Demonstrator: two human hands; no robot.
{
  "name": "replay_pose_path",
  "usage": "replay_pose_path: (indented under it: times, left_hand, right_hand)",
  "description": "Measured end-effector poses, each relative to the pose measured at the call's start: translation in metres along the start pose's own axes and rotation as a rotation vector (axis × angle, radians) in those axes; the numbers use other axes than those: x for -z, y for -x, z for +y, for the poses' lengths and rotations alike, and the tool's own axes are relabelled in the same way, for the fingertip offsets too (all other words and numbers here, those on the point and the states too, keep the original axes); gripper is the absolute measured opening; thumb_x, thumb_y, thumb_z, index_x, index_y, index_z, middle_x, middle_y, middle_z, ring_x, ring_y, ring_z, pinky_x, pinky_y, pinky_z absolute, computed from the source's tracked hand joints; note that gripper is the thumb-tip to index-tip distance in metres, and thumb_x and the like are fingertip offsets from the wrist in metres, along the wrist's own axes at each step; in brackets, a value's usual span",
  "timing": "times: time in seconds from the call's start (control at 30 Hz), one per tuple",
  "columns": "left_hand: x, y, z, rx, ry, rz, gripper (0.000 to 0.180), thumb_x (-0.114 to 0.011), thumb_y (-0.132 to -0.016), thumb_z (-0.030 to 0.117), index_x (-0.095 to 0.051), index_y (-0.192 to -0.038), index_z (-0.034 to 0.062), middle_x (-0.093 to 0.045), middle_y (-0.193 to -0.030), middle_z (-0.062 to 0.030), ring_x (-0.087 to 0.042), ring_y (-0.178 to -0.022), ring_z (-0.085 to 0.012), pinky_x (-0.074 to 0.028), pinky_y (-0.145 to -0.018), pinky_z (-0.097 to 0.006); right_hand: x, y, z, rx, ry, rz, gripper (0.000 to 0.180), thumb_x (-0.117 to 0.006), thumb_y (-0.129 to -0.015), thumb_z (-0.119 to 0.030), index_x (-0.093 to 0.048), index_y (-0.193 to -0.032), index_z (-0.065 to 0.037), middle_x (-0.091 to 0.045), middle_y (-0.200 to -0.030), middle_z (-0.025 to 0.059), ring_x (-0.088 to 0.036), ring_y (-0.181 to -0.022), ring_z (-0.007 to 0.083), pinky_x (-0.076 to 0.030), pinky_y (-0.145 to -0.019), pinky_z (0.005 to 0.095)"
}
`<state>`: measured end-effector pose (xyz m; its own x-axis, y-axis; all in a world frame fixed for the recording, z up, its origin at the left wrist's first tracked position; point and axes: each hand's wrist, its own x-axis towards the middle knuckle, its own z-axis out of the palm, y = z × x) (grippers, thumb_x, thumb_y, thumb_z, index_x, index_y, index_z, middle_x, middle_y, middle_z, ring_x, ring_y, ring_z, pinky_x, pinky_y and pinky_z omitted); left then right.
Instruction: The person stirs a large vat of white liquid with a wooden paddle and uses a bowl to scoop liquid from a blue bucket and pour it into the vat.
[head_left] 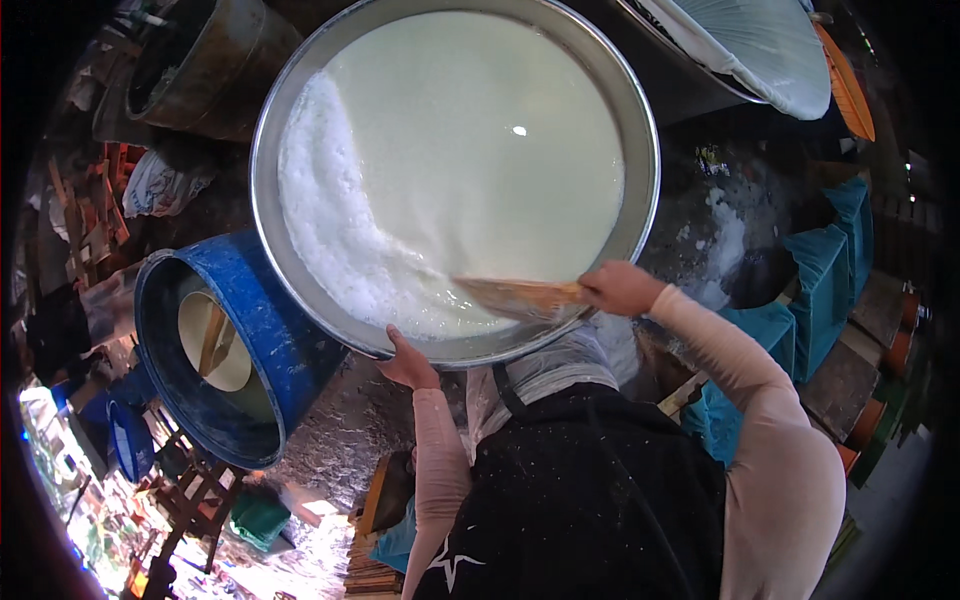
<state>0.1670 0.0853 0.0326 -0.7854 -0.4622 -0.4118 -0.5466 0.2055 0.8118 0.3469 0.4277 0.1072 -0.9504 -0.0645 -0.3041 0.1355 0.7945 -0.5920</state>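
Note:
A large round metal vat (262, 200) full of pale, milky liquid (480, 130) stands in front of me. White foam (325, 190) is gathered along its left and near-left side. My right hand (622, 288) is closed round the end of a wooden paddle (510, 295) at the vat's near right rim. The paddle reaches leftward over the liquid, its far edge at the surface beside the foam. My left hand (408, 362) grips the near left rim, thumb on top and the other fingers mostly hidden.
Left of the vat is a blue barrel (300, 350) with a pale container and a wooden piece inside. A rusty drum (235, 70) stands far left. Far right, whitish cloth (770, 50) covers another vessel. Teal cloth-covered boxes (825, 290) line the right.

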Motion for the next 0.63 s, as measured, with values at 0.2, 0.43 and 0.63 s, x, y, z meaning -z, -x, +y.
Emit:
replay_pose_path:
  times: [0.2,0.43,0.63]
  left_hand:
    - [0.008,-0.005,-0.011,-0.014,-0.122,0.065,0.069,-0.074,-0.090,0.024,-0.042,-0.140,-0.0103,-0.054,-0.139,-0.0247,-0.059,-0.120,-0.0344,-0.050,-0.099,-0.044]
    - [0.005,-0.005,-0.008,0.035,-0.230,0.104,0.072,-0.076,-0.087,0.028,-0.044,-0.138,-0.0117,-0.054,-0.138,-0.0257,-0.058,-0.121,-0.0360,-0.049,-0.100,-0.044]
    - [0.001,-0.007,-0.004,0.033,-0.304,0.168,0.081,-0.078,-0.084,0.034,-0.042,-0.141,-0.0101,-0.053,-0.139,-0.0268,-0.057,-0.122,-0.0381,-0.049,-0.100,-0.045]
  right_hand:
    - [0.083,-0.025,0.039,-0.583,-0.744,-0.124,0.039,-0.055,-0.097,-0.037,-0.065,-0.088,0.000,-0.064,-0.062,0.0107,-0.063,-0.053,0.0199,-0.050,-0.056,0.0381]
    - [0.040,-0.218,0.083,-0.549,-0.401,0.653,0.032,-0.049,-0.098,-0.030,-0.064,-0.095,-0.002,-0.065,-0.071,0.0228,-0.062,-0.068,0.0453,-0.049,-0.065,0.0519]
    - [0.012,-0.304,0.092,-0.501,-0.293,0.535,0.036,-0.051,-0.097,-0.036,-0.065,-0.103,-0.003,-0.067,-0.087,0.0275,-0.064,-0.085,0.0460,-0.051,-0.080,0.0539]
